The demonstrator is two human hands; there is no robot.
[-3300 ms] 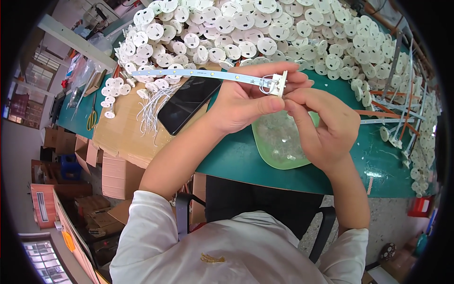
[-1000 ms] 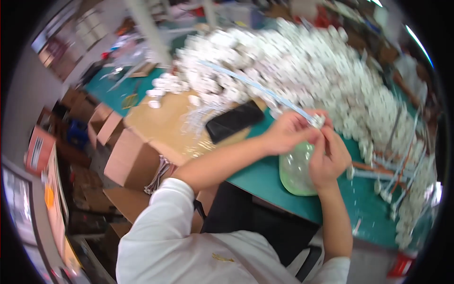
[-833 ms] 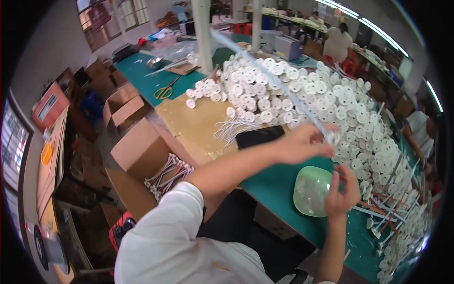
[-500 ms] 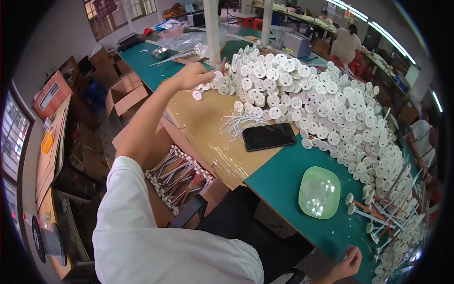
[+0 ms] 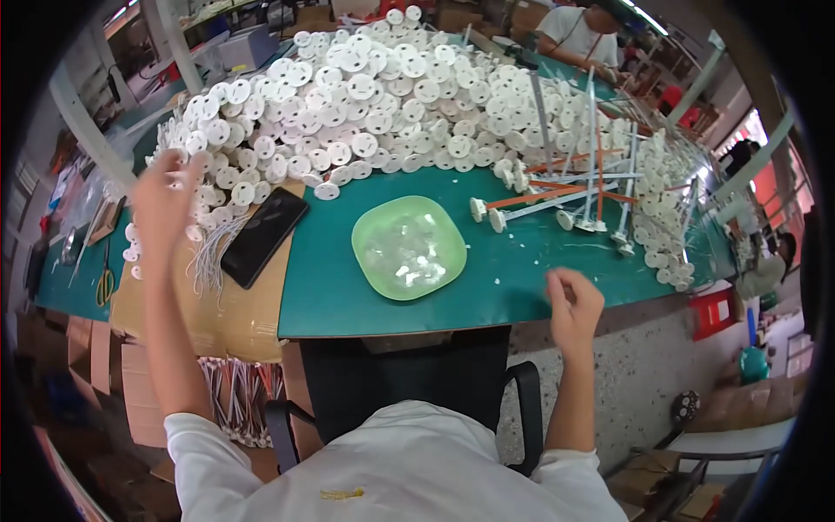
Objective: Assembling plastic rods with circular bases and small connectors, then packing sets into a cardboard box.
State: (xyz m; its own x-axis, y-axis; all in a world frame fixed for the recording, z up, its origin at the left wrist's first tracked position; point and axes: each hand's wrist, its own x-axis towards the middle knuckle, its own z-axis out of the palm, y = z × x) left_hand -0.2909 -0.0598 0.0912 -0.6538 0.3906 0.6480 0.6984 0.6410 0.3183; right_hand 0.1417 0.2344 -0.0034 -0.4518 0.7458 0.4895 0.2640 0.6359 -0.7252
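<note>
My left hand [image 5: 165, 200] is raised at the left end of a large heap of white round discs with small holes [image 5: 357, 113]; motion smears its fingers, so what they hold does not show. My right hand [image 5: 576, 311] hovers by the table's front edge, thumb and fingers curled together; anything between them is too small to make out. Between my hands, a light green dish [image 5: 448, 230] contains small clear shiny pieces. Beyond my right hand lie disc-ended sticks with orange and grey-white stems [image 5: 557, 190].
A black phone [image 5: 265, 237] and thin white ties [image 5: 209, 261] lie on a brown cardboard sheet [image 5: 156, 313]. Yellow-handled scissors [image 5: 105, 287] are at far left. A box of bundled sticks [image 5: 243, 396] stands below. A chair armrest [image 5: 526, 400] is near. Another person [image 5: 578, 39] sits across.
My view has swung to the right, bringing the dish and sticks toward the middle. My left hand stays by the heap's left end. My right hand has lifted further into view, still curled.
</note>
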